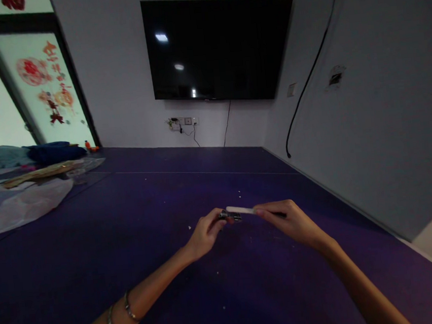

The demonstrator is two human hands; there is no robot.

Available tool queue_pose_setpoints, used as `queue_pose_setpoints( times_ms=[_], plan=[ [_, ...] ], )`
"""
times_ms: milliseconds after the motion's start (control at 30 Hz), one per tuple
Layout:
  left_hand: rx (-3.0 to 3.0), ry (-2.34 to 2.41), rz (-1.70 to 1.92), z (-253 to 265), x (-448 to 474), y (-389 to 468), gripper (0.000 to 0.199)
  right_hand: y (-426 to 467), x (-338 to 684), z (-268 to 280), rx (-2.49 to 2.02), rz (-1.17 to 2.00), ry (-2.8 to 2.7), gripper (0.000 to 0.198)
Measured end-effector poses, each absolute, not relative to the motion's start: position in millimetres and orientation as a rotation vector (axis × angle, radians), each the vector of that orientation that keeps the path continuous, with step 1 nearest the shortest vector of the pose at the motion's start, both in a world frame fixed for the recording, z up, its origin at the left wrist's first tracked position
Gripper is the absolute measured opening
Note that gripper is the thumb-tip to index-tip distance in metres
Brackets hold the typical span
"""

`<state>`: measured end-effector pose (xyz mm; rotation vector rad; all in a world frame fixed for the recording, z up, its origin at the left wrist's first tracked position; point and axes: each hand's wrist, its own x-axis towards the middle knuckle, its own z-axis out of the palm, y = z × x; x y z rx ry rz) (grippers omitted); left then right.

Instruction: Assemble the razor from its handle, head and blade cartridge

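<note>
My left hand (203, 237) is closed round a small dark piece with shiny metallic edges (233, 215), its thumb and fingertips pinching one end. In my right hand (295, 220) is a slim white stick with a rounded tip (240, 210); a dark end shows among the fingers. The stick's tip lies against or just above the small dark piece; I cannot tell which. Both hands are above the purple tabletop (152, 290). The exact kind of either held thing is too small to make out.
Small white bits (190, 227) are scattered over the purple surface. At the left lie a translucent plastic bag (32, 202) and a dark blue cloth (56, 153). A black cable (309, 77) hangs down the right wall, and a television (220, 49) is mounted ahead.
</note>
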<state>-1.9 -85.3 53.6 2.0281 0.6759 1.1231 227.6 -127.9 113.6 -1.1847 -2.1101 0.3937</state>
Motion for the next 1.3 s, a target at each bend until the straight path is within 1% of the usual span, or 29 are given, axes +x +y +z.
queue_pose_setpoints(
  times_ms=[133, 267, 467, 567, 633, 767, 833, 933, 1067, 1300],
  plan=[
    [2.016, 0.678, 1.132, 52, -2, -85, 0.02, -129, 228, 115, -1.144, 0.482, -2.202, 0.028],
    [2.031, 0.675, 1.135, 52, -2, -85, 0.021, -130, 228, 116, -1.16, 0.446, -2.112, 0.029],
    [2.011, 0.64, 1.144, 51, -2, -83, 0.023, -134, 224, 118, -1.109, 0.57, -2.339, 0.027],
    [2.007, 0.65, 1.161, 48, -2, -79, 0.021, -138, 221, 122, -1.106, 0.607, -2.192, 0.028],
    [1.994, 0.642, 1.141, 47, -1, -77, 0.021, -139, 217, 122, -1.11, 0.713, -2.09, 0.029],
    [1.913, 0.62, 1.118, 46, 1, -75, 0.025, -140, 200, 107, -1.146, 1.119, -1.717, 0.031],
    [1.867, 0.628, 1.135, 45, 2, -74, 0.025, -142, 188, 95, -1.082, 1.351, -1.456, 0.029],
    [1.83, 0.652, 1.136, 44, 2, -72, 0.023, -150, 168, 80, -0.928, 1.556, -1.17, 0.026],
    [1.817, 0.688, 1.121, 40, 5, -72, 0.022, -162, 149, 71, -0.808, 1.678, -0.987, 0.026],
    [1.811, 0.702, 1.119, 40, 7, -77, 0.019, -168, 128, 58, -0.766, 1.725, -0.841, 0.027]
  ],
)
